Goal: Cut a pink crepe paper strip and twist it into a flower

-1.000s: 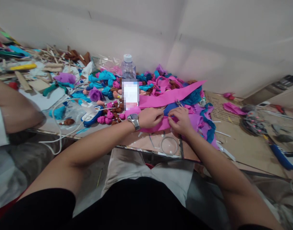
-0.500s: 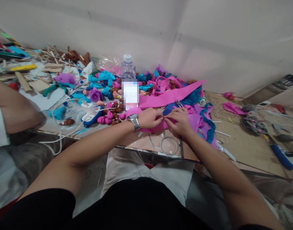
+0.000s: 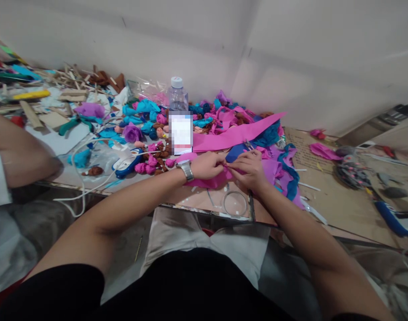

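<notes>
Close together over the table, my left hand (image 3: 209, 166) and my right hand (image 3: 249, 169) pinch a pink crepe paper strip (image 3: 212, 180) between their fingertips. The gathered part of the strip lies mostly hidden by the fingers, and its loose end spreads below my left hand. A wristwatch (image 3: 186, 170) is on my left wrist. Just beyond the hands lies another long pink crepe paper piece (image 3: 237, 133). Small metal pliers or cutters (image 3: 248, 145) rest on blue paper (image 3: 235, 152) right behind my right hand.
A phone (image 3: 181, 133) leans before a plastic bottle (image 3: 178, 94). Several crepe paper flowers (image 3: 132, 133) crowd the left, with a white cable (image 3: 83, 178). A clear tape roll (image 3: 234, 203) lies near the front edge. Another person's arm (image 3: 22, 149) rests at far left.
The fingers of both hands have shifted slightly at the pinched paper, my left fingers curling in more. Everything else stays in place, apart from a slight camera shift.
</notes>
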`<action>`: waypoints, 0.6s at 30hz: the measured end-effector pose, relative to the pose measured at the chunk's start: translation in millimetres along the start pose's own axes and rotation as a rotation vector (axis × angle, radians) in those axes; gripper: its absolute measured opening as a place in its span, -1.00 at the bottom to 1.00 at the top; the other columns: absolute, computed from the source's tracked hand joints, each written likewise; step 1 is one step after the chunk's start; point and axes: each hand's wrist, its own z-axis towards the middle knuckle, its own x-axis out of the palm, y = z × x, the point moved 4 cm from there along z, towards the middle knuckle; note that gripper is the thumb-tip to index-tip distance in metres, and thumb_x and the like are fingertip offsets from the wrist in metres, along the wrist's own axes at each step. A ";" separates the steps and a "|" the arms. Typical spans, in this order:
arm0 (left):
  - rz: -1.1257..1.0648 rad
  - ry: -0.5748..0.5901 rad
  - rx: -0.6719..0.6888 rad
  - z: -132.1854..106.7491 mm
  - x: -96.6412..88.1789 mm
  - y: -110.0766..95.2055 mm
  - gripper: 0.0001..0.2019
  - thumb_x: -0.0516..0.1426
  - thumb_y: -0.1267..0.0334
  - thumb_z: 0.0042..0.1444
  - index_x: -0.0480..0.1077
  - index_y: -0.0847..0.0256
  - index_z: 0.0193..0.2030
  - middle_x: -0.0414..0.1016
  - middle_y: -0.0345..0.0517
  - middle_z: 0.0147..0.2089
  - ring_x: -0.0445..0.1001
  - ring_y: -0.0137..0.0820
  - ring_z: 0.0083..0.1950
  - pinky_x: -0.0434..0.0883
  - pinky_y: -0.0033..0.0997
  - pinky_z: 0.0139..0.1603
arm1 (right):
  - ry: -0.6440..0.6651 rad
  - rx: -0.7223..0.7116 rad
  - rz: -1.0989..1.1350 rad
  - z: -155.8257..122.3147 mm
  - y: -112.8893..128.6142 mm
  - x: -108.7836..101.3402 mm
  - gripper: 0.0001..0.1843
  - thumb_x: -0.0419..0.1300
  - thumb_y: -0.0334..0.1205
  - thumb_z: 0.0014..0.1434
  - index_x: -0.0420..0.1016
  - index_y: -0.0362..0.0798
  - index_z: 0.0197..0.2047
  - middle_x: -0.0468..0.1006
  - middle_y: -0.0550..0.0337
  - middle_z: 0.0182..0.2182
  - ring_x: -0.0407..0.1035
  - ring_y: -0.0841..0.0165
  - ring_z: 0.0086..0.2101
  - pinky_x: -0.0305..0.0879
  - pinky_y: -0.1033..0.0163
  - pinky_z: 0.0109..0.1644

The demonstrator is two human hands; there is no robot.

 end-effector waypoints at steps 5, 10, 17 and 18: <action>0.042 0.029 0.008 -0.4 1.8 0.2 -0.74 0.09 0.32 0.22 0.62 0.23 -0.13 0.69 -0.09 -0.23 0.53 -0.34 -0.30 0.33 -0.37 -0.25 | 0.020 0.002 -0.010 -1.4 -3.6 2.9 -0.85 0.32 -0.08 0.36 0.77 0.20 -0.18 0.76 0.23 -0.33 0.53 0.22 -0.19 0.09 -0.14 0.17; 0.109 0.022 0.012 -0.1 2.5 1.4 -0.71 0.08 0.31 0.25 0.64 0.20 -0.08 0.71 -0.05 -0.16 0.59 -0.28 -0.20 0.38 -0.32 -0.16 | -0.001 -0.008 0.012 -0.5 -3.0 2.1 -0.86 0.32 -0.11 0.35 0.76 0.19 -0.19 0.75 0.24 -0.35 0.54 0.22 -0.20 0.11 -0.14 0.16; 0.058 0.022 -0.003 -0.3 -0.3 -0.2 -0.75 0.08 0.31 0.26 0.62 0.21 -0.14 0.70 -0.07 -0.18 0.58 -0.31 -0.21 0.40 -0.34 -0.15 | 0.035 0.028 0.009 0.3 -1.6 2.5 -0.84 0.31 -0.08 0.36 0.76 0.21 -0.21 0.74 0.23 -0.36 0.53 0.20 -0.19 0.10 -0.16 0.17; 0.058 0.024 -0.002 -0.3 -0.9 -0.3 -0.75 0.08 0.31 0.26 0.62 0.22 -0.15 0.69 -0.07 -0.20 0.57 -0.32 -0.23 0.38 -0.35 -0.18 | 0.037 0.030 0.013 0.4 -1.5 2.5 -0.84 0.31 -0.08 0.36 0.76 0.21 -0.21 0.74 0.23 -0.36 0.53 0.21 -0.20 0.10 -0.16 0.17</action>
